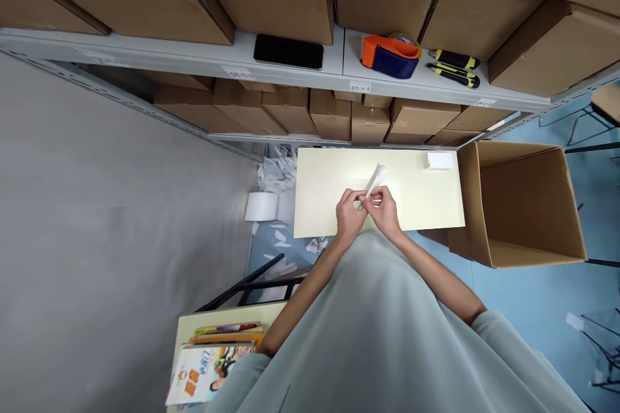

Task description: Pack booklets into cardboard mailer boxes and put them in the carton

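Close together over the pale table [320,206], my left hand [349,213] and my right hand [383,210] pinch the lower end of a thin white piece [376,178]. It looks like folded paper or film and sticks up beyond my fingertips, tilted to the right. Both hands have their fingers closed at its base, where the fingers partly hide it. Toward the table's far right corner lies a small white box [439,161], apart from my hands.
A large open carton [530,203] stands against the table's right end. Ahead, a shelf [334,71] bears brown boxes, a phone [288,51], a tape dispenser [391,57] and utility knives [454,69]. White rolls [261,206] and scraps lie left; magazines [208,371] at lower left.
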The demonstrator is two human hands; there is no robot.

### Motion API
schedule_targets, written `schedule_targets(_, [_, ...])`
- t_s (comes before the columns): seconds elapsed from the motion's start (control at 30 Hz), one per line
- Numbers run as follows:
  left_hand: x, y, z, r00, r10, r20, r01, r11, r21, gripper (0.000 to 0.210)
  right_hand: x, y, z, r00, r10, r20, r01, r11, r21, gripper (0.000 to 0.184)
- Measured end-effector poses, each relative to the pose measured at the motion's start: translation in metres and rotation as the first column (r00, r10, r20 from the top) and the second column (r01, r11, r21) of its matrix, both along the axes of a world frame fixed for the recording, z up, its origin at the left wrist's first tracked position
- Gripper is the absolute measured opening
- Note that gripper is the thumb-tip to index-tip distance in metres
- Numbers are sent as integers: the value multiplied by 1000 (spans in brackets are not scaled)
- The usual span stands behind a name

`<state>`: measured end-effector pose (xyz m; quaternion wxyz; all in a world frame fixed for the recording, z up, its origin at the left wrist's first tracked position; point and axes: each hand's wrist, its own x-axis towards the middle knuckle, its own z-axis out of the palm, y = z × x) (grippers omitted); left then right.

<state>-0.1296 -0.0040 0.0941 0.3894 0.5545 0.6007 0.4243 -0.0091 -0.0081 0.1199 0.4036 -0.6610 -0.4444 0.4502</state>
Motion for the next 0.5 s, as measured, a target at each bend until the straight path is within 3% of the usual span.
schedule_targets(0.17, [-7,-5,4,998,-61,-9,60,997,-42,28,0,4,-20,994,-62,-88,56,996,-68,41])
schedule_targets(0.3, [-29,-7,-6,983,-166,80,173,981,-88,46,14,8,-35,992,-43,-118,26,989,-145,38])
schedule_targets(0.43, [-57,-5,-31,996,18,86,-2,983,-181,42,21,9,-43,984,-12,-178,-19,985,-171,41])
schedule_targets(0.5, [-70,-2,-43,985,65,163,-16,959,-285,42,18,9,-46,979,13,-205,-47,985,-165,43])
